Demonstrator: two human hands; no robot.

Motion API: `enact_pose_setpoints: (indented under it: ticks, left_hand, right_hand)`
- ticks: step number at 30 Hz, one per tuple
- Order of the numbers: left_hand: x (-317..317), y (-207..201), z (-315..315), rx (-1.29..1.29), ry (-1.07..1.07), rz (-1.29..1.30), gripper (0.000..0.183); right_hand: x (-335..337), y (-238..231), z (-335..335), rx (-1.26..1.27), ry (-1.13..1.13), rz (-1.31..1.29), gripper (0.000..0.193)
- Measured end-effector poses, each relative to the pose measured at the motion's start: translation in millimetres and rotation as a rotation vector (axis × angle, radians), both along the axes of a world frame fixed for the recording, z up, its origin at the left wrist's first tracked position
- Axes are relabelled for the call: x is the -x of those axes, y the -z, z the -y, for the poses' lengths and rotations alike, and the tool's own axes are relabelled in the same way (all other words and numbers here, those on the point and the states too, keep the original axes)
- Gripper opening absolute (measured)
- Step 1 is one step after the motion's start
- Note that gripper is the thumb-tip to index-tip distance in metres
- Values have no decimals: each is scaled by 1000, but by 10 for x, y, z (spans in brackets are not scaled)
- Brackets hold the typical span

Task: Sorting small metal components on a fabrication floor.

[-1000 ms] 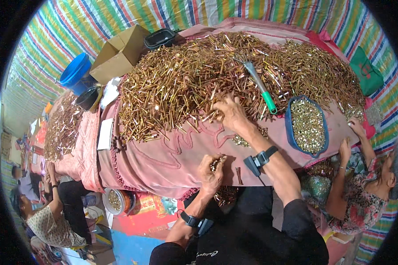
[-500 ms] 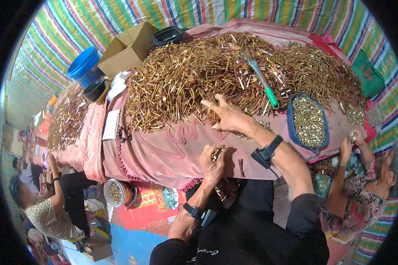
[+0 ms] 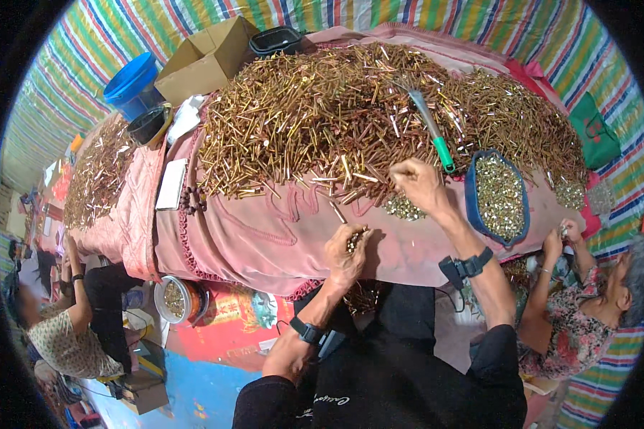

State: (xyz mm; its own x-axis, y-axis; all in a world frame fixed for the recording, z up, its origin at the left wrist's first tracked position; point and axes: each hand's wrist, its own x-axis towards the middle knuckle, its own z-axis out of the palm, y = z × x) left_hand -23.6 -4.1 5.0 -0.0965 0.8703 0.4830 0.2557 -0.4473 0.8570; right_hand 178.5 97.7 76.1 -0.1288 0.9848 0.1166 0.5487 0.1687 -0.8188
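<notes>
A heap of thin copper-coloured rods (image 3: pixel 300 121) covered the far part of a pink cloth (image 3: pixel 257 236). Nearer, the person's left hand (image 3: pixel 345 255) curled around small gold-coloured pieces (image 3: pixel 355 241); the right hand (image 3: pixel 421 187), fingers bent, its grip impossible to tell, was beside a small mound of bits (image 3: pixel 406 208), left of a filled blue basin (image 3: pixel 471 201).

I note bright light across my counter (image 3: pixel 265 232), glints on the sticks (image 3: pixel 286 121). Striped sheeting (image 3: pixel 57 121) bends toward blackened corners.
</notes>
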Motion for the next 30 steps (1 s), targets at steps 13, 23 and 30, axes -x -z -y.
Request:
enact_pose_setpoints:
  ticks: [13,23,30]
  left_hand:
    - [24,130,-1,-99,-45,-59,11]
    - [88,158,37,-102,-62,-205,8]
    - [-22,117,-172,-74,-46,-209,9]
  right_hand:
    - [-57,-1478,1632,-185,-359,280,12]
    - [-696,-1227,2178,-213,142,497,18]
    - [-1175,-796,1968,-172,366,409,18]
